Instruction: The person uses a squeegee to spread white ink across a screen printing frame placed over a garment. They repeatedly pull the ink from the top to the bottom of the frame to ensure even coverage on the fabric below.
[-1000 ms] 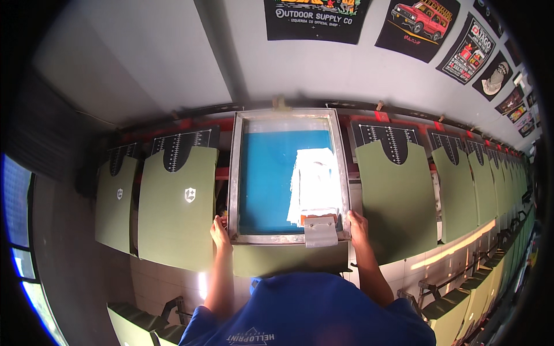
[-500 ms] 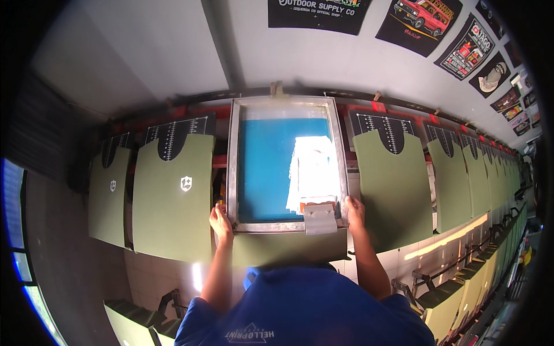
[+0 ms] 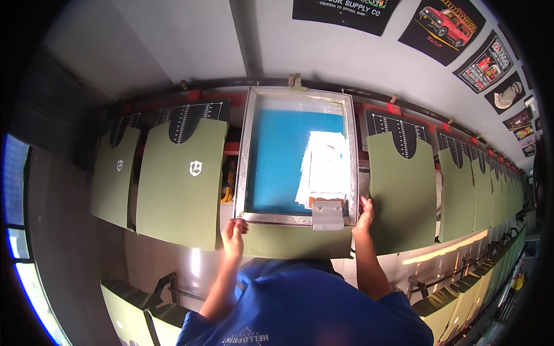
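Note:
A metal-rimmed printing screen (image 3: 244, 155) with blue mesh lies over a green shirt panel (image 3: 288, 241) in front of me. On its right half is a bright white, overexposed patch (image 3: 326, 161) with a ragged left edge. A squeegee with a grey metal holder (image 3: 328, 218) and orange blade rests at the patch's near end, overhanging the near rim. My left hand (image 3: 233, 235) is at the near left corner, fingers curled; whether they pinch anything is hidden. My right hand (image 3: 363, 217) is beside the near right corner, fingers loosely stretched upward along the rim.
Green shirt panels on black boards stand in a row left (image 3: 182, 173) and right (image 3: 402, 196). A dark rail (image 3: 231, 85) with clamps runs along the wall behind. More pale panels (image 3: 450, 300) lie behind me. Printed dark cloths (image 3: 441, 26) hang on the wall.
My left hand has slid from the screen's left side down to its near corner. My right hand's grip on the right rim has loosened. The view has shifted slightly.

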A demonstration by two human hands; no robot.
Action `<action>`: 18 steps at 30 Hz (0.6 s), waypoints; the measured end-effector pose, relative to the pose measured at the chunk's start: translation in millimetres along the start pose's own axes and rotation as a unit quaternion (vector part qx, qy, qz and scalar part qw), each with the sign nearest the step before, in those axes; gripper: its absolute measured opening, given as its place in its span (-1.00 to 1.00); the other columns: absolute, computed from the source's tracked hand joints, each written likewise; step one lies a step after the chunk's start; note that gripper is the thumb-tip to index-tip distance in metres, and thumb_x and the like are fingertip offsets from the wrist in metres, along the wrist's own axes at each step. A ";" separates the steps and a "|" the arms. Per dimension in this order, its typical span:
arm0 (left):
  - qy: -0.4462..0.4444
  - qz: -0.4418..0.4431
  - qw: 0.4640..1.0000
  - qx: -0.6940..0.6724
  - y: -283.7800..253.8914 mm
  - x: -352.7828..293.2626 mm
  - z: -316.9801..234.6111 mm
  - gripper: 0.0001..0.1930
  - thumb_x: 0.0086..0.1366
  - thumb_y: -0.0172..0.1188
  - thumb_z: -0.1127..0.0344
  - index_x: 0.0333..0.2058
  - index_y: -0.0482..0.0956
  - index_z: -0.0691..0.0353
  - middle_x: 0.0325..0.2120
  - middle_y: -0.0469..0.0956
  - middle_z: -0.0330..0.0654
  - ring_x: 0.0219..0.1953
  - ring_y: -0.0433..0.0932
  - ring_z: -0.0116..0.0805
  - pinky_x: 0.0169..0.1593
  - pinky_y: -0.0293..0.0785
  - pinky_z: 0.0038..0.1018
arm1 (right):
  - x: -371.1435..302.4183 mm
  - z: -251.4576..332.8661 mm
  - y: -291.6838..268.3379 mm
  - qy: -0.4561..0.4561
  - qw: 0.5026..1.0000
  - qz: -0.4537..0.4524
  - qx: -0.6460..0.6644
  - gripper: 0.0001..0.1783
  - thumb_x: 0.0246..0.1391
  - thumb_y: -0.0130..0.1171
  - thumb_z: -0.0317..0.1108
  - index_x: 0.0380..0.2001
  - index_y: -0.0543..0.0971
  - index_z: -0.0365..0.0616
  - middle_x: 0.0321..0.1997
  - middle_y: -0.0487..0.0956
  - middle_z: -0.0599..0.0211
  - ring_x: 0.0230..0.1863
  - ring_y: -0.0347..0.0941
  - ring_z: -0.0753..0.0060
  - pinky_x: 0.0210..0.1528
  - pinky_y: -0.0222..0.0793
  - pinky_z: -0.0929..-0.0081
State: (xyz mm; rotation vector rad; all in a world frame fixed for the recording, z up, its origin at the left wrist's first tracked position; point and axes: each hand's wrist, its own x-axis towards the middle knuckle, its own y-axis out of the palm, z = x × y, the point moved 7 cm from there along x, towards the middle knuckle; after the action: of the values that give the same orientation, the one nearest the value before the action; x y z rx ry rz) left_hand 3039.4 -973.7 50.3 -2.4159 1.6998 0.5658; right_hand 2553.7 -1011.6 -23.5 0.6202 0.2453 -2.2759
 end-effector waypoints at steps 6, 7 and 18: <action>-0.205 0.331 0.914 0.116 116.1 -52.6 46.0 -0.68 0.47 -0.01 0.18 -0.13 0.53 0.36 -0.25 0.57 -0.12 -0.24 0.59 -0.31 -0.09 0.54 -0.40 | -10.9 11.7 8.5 -0.049 0.997 0.013 -0.063 -0.50 0.25 0.04 -0.04 0.02 0.58 -0.23 0.10 0.56 0.18 0.13 0.42 0.29 0.27 0.19 0.32; -0.229 0.369 0.894 0.113 135.8 -61.3 53.4 -0.69 0.47 -0.01 0.19 -0.13 0.52 0.37 -0.25 0.57 -0.12 -0.24 0.59 -0.31 -0.07 0.55 -0.39 | -23.1 33.1 15.6 -0.160 0.968 -0.001 -0.192 -0.53 0.31 0.02 -0.05 -0.01 0.57 -0.25 0.03 0.58 0.08 0.11 0.44 0.24 0.23 0.24 0.28; -0.444 0.355 0.815 -0.113 218.3 -88.3 84.8 -0.70 0.50 -0.03 0.21 -0.01 0.43 0.35 -0.15 0.51 -0.08 -0.14 0.57 -0.24 0.00 0.57 -0.34 | -162.0 84.1 109.3 -0.452 0.549 0.327 -0.622 -0.38 -0.17 0.31 -0.35 0.06 0.49 -0.25 0.08 0.52 0.08 0.09 0.42 0.02 0.17 0.33 0.16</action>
State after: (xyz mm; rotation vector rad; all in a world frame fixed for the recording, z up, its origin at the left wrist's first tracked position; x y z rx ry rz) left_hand 2791.6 -946.5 28.2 -1.0858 1.9940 1.7147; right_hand 2698.8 -1016.9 131.9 -1.0532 0.7966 -0.9295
